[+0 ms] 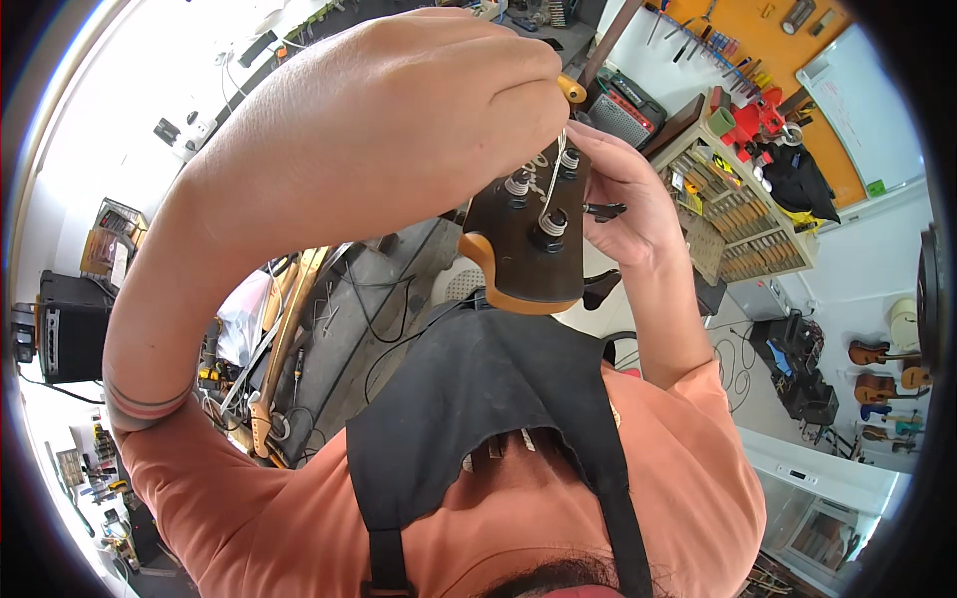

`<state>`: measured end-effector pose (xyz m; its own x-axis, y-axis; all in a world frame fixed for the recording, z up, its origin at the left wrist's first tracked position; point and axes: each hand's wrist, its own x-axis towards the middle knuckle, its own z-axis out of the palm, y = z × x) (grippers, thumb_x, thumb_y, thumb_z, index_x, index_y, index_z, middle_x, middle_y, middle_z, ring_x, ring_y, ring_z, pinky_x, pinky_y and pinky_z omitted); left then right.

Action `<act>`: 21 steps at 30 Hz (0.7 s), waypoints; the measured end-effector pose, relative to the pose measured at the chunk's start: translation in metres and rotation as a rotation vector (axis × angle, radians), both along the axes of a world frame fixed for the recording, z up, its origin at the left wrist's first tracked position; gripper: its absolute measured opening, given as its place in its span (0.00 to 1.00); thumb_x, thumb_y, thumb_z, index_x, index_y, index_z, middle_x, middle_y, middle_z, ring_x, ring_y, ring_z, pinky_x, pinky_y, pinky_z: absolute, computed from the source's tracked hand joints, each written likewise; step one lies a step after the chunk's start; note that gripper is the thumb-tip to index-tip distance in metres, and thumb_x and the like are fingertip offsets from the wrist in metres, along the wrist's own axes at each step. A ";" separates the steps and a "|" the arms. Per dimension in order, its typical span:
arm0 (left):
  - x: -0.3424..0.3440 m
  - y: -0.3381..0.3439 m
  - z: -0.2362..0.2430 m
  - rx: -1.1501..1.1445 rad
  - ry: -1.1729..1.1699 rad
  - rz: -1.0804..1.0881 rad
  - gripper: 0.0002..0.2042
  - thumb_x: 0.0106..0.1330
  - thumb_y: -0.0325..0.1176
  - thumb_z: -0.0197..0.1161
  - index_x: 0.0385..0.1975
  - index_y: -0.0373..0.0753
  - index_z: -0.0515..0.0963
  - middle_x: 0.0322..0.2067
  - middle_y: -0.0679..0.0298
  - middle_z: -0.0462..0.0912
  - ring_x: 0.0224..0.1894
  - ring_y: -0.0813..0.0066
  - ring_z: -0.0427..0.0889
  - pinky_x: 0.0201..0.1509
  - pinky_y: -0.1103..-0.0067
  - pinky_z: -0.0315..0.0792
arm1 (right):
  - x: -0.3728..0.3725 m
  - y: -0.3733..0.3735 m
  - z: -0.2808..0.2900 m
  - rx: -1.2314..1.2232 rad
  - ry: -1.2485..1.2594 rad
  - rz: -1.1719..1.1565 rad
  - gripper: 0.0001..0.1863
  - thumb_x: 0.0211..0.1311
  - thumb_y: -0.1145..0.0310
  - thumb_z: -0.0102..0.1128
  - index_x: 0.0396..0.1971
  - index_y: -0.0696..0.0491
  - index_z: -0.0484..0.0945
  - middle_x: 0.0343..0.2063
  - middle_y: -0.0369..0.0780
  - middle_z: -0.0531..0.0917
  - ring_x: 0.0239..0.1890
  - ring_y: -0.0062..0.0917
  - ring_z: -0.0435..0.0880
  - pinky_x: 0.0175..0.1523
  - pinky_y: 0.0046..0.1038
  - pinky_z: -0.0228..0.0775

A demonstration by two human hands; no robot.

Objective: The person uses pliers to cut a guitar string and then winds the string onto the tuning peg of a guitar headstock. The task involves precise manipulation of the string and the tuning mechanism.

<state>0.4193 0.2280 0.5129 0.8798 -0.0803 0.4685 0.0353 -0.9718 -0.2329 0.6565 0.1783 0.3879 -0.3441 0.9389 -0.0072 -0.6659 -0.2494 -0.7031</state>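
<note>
Left grip (469, 90) curls over the guitar headstock (516, 261), upper center of frame; right grip (633, 219) beside it, to the right. Can't tell from my feed whether either pinches. Probably stiff, slick; I'd hold its wooden edge (523, 301).

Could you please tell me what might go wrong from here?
The thin silver strings run close to the left hand, so one could slip and prick it. The dark-faced, wood-edged guitar headstock might get scratched if a string drags across it. The right hand may bump the black tuning key beside it, altering string tension.
</note>
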 end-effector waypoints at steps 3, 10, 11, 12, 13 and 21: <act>0.001 0.001 0.004 -0.023 0.034 0.023 0.12 0.47 0.23 0.66 0.32 0.32 0.74 0.36 0.55 0.78 0.37 0.52 0.80 0.42 0.65 0.76 | -0.005 0.000 0.003 0.027 -0.036 -0.034 0.17 0.77 0.65 0.53 0.54 0.61 0.78 0.44 0.39 0.86 0.42 0.22 0.85 0.49 0.27 0.76; -0.003 0.011 -0.003 0.033 0.068 0.035 0.10 0.49 0.24 0.65 0.32 0.33 0.76 0.37 0.56 0.79 0.39 0.56 0.81 0.45 0.67 0.77 | -0.001 0.003 0.001 0.058 0.077 0.082 0.19 0.79 0.65 0.49 0.58 0.63 0.74 0.50 0.43 0.86 0.47 0.28 0.89 0.55 0.30 0.81; -0.001 0.007 0.001 0.056 0.103 0.055 0.10 0.49 0.24 0.65 0.32 0.33 0.77 0.37 0.56 0.79 0.40 0.57 0.82 0.45 0.68 0.77 | -0.002 0.002 0.002 0.044 0.028 0.045 0.19 0.79 0.65 0.49 0.59 0.63 0.73 0.50 0.43 0.86 0.47 0.27 0.89 0.55 0.30 0.81; 0.000 0.004 0.004 0.079 0.138 0.076 0.10 0.50 0.25 0.65 0.32 0.33 0.77 0.36 0.57 0.79 0.40 0.58 0.82 0.46 0.68 0.77 | -0.003 0.000 0.003 0.030 -0.020 0.008 0.19 0.79 0.65 0.49 0.59 0.63 0.73 0.50 0.43 0.86 0.47 0.27 0.89 0.54 0.29 0.81; 0.002 0.003 0.007 0.057 0.178 0.097 0.09 0.50 0.26 0.65 0.32 0.33 0.77 0.35 0.58 0.79 0.40 0.60 0.82 0.46 0.68 0.77 | -0.003 -0.001 0.004 0.016 -0.069 -0.035 0.20 0.79 0.65 0.49 0.60 0.63 0.73 0.50 0.43 0.86 0.48 0.26 0.89 0.54 0.28 0.82; 0.013 0.009 0.013 -0.052 0.198 0.095 0.08 0.51 0.26 0.64 0.30 0.35 0.76 0.31 0.61 0.77 0.38 0.61 0.82 0.46 0.71 0.79 | -0.004 -0.002 0.004 -0.006 -0.123 -0.083 0.23 0.79 0.64 0.50 0.64 0.64 0.69 0.54 0.43 0.83 0.51 0.26 0.88 0.57 0.30 0.81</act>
